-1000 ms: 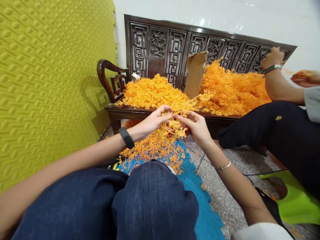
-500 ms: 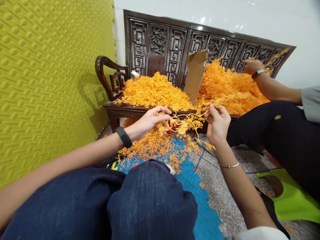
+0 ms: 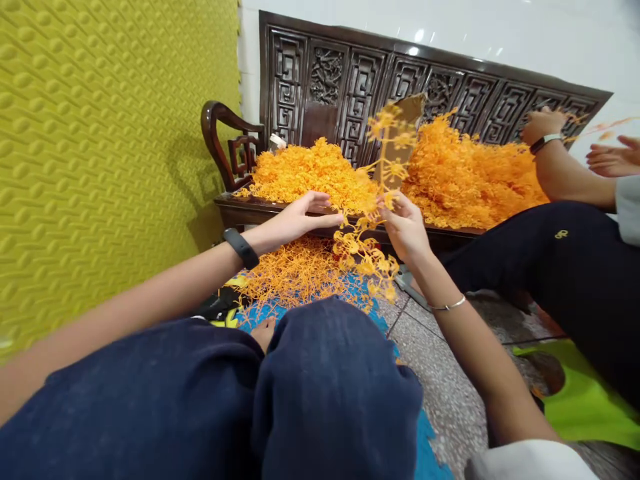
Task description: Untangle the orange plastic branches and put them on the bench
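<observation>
An orange plastic sprig (image 3: 369,257) with many small branching pieces is pinched in my right hand (image 3: 407,232). Part of it stands up above my fingers; the rest hangs down toward my knees. My left hand (image 3: 300,223) is just left of the sprig, thumb and fingers apart, with nothing in it that I can see. Behind my hands, a loose heap of small orange pieces (image 3: 305,170) lies on the dark wooden bench (image 3: 240,212). To the right of a cardboard divider (image 3: 411,110), a bigger heap of orange sprigs (image 3: 465,177) is piled up.
Bare orange stems (image 3: 300,277) cover the floor under the bench and part of a blue foam mat (image 3: 433,443). At right sits a co-worker, whose hand (image 3: 545,125) holds orange strands. A green plastic seat (image 3: 580,393) is beside me, a yellow padded wall (image 3: 100,153) at left.
My right hand has moved left, and the sprig has swung from stretched sideways to upright and hanging. My left hand is now apart from it. The co-worker's second hand has come into view.
</observation>
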### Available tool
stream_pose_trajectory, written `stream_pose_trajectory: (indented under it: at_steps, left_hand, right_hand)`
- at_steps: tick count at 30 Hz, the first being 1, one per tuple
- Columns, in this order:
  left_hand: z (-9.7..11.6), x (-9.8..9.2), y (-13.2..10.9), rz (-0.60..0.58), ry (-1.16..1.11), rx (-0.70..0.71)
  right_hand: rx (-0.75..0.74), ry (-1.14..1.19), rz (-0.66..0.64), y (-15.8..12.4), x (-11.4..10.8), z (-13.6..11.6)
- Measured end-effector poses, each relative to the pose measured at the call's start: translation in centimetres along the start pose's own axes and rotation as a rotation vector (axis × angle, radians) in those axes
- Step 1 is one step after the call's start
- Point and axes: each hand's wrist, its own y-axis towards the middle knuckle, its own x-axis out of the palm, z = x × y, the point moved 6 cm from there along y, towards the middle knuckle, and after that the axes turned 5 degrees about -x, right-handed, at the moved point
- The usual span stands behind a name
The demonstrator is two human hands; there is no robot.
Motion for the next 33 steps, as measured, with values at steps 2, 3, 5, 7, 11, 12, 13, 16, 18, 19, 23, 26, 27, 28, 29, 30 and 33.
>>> stream_pose_trajectory:
  at_steps: [2,3,5,7,11,12,13,16,18,19,23,26,27,28,29,30,33]
  left_hand:
    - [-0.3,0.2,0.3,-0.006,-0.014,0.018]
    - [-0.5,0.2,0.5,-0.002,-0.029,0.031]
    - [-0.5,-0.5,1.0,0.041,-0.073,0.068]
    - [-0.5,-1.8,1.5,0.113,-0.108,0.103]
    - [-1.3,-4.7,2.1,0.160,-0.191,0.122]
    - [-1.7,-5.4,2.1,0.169,-0.220,0.114]
    - [-2.3,-6.0,2.2,0.184,-0.243,0.097]
    - [-4.1,-7.4,2.5,0.221,-0.229,0.037]
    - [-5.4,-8.1,2.9,0.204,-0.193,0.017]
    - [-6.1,-8.4,3.1,0.193,-0.182,0.012]
    - [-8.8,-9.0,4.1,0.134,-0.119,-0.023]
    - [-10.1,-7.8,4.4,0.017,-0.021,-0.083]
    - [-10.3,-7.2,4.4,-0.033,0.016,-0.103]
    - [-10.2,-6.6,4.3,-0.081,0.053,-0.121]
    - [-10.0,-6.1,4.1,-0.124,0.087,-0.137]
    - [-9.6,-5.8,3.9,-0.159,0.118,-0.150]
    - [-7.7,-5.5,3.4,-0.220,0.187,-0.160]
  right_hand:
    - [0.055,0.055,-0.112,0.8,2.1,0.6]
    - [0.087,0.098,-0.176,1.2,3.2,1.0]
    - [0.142,0.195,-0.303,2.1,5.3,1.8]
    - [0.172,0.270,-0.411,2.7,7.2,2.7]
    - [0.243,0.308,-0.586,2.9,10.6,4.6]
    - [0.276,0.299,-0.643,2.8,11.3,5.1]
    - [0.314,0.284,-0.704,2.7,12.1,5.5]
    - [0.404,0.232,-0.783,3.3,13.5,6.6]
    - [0.429,0.212,-0.704,4.7,13.7,7.0]
    - [0.435,0.212,-0.645,5.5,13.7,7.0]
    - [0.455,0.199,-0.532,7.5,13.8,6.1]
    - [0.441,0.080,-0.670,7.8,14.4,4.9]
    - [0.432,0.034,-0.722,7.8,14.6,4.5]
    - [0.426,-0.007,-0.775,7.9,14.8,4.1]
    - [0.419,-0.040,-0.830,8.0,15.1,3.8]
    - [0.409,-0.068,-0.890,8.0,15.5,3.5]
    - [0.330,-0.130,-0.969,8.8,16.2,2.5]
